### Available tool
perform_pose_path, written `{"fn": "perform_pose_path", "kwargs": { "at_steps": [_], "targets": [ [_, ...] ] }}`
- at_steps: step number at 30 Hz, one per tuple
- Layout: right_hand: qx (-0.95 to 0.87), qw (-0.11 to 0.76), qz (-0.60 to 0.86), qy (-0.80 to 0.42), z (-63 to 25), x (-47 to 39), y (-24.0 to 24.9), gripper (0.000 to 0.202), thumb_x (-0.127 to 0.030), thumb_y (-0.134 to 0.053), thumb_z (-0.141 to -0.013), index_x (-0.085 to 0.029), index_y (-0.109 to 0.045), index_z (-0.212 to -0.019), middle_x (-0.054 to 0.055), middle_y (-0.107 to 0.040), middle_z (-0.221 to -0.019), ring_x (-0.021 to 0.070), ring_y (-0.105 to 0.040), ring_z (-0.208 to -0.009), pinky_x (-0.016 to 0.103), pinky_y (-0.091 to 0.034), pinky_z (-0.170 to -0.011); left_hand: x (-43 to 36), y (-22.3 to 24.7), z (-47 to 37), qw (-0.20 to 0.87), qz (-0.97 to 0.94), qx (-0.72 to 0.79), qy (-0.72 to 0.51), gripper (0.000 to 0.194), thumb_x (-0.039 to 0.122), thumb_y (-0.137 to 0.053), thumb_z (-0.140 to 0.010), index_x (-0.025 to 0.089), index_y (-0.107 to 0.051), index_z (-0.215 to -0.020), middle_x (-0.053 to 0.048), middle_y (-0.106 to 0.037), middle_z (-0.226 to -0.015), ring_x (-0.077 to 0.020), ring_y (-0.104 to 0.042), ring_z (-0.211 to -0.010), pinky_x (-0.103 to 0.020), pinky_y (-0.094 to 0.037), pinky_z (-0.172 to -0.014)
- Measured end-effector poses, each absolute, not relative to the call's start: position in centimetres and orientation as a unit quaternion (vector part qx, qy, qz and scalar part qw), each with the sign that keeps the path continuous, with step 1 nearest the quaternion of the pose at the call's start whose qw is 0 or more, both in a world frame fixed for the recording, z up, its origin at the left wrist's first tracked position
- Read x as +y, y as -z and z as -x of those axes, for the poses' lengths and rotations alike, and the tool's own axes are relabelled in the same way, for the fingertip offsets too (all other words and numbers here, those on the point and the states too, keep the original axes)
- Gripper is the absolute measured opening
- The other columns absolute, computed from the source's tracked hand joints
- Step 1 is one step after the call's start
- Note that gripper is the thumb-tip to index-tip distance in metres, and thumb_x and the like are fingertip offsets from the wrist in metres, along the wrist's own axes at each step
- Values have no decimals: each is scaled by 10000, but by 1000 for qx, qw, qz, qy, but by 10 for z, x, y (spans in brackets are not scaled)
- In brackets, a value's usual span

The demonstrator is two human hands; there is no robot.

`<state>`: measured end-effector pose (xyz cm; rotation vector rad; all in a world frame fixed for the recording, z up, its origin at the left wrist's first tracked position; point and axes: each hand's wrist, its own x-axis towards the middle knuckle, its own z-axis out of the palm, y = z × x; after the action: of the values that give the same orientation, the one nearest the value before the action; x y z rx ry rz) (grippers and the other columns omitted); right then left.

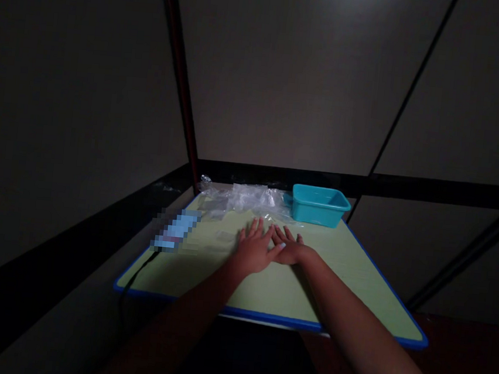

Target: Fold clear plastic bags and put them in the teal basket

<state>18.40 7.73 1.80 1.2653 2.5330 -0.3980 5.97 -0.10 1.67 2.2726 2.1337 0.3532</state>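
Before the person, a blue-edged table [356,265] carries clear plastic bags [248,198] along its far side, beside a turquoise tub [317,214]; nearer, left hand [254,252] and right hand [287,253] lie palm down, thumb overlapping fingers, each grip released

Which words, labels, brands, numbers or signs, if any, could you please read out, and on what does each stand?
None can be read.
Pixelated object: anything on it is too blurred to read.
Table, teal basket and clear plastic: no lettering I can make out.
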Motion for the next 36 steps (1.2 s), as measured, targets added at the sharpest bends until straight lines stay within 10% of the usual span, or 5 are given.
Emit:
{"fn": "perform_pose_path", "kwargs": {
  "at_steps": [8,24,36],
  "targets": [
    [895,150,-408,99,-188,83,-12,854,-561,-467,-770,-315,-22,-1456,-4,162,-1508,354,161,-1345,643,-49,-1007,17,-10,-94,178,-702,678,-127,820,656,30,-833,133,-10,-1462,-104,-9,-1525,-263,-42,-1396,-484,-147,-1102],
    [876,133,-445,130,-182,84,-9,1118,-846,-305,-625,-229,160,-1433,2,183,-1498,308,177,-1356,645,28,-1012,-30,7,6,25,-664,746,-37,591,590,-156,-892,340,-237,-1422,-44,-177,-1516,-300,-140,-1380,-519,-190,-1065],
    [877,130,-443,133,-183,84,-9,1124,-856,-313,-620,-237,161,-1430,16,182,-1502,324,184,-1350,651,31,-1005,-42,-7,2,-2,-601,796,-65,667,593,-147,-886,225,-227,-1437,-133,-113,-1519,-281,-26,-1397,-580,-108,-1057]
  ]
}}
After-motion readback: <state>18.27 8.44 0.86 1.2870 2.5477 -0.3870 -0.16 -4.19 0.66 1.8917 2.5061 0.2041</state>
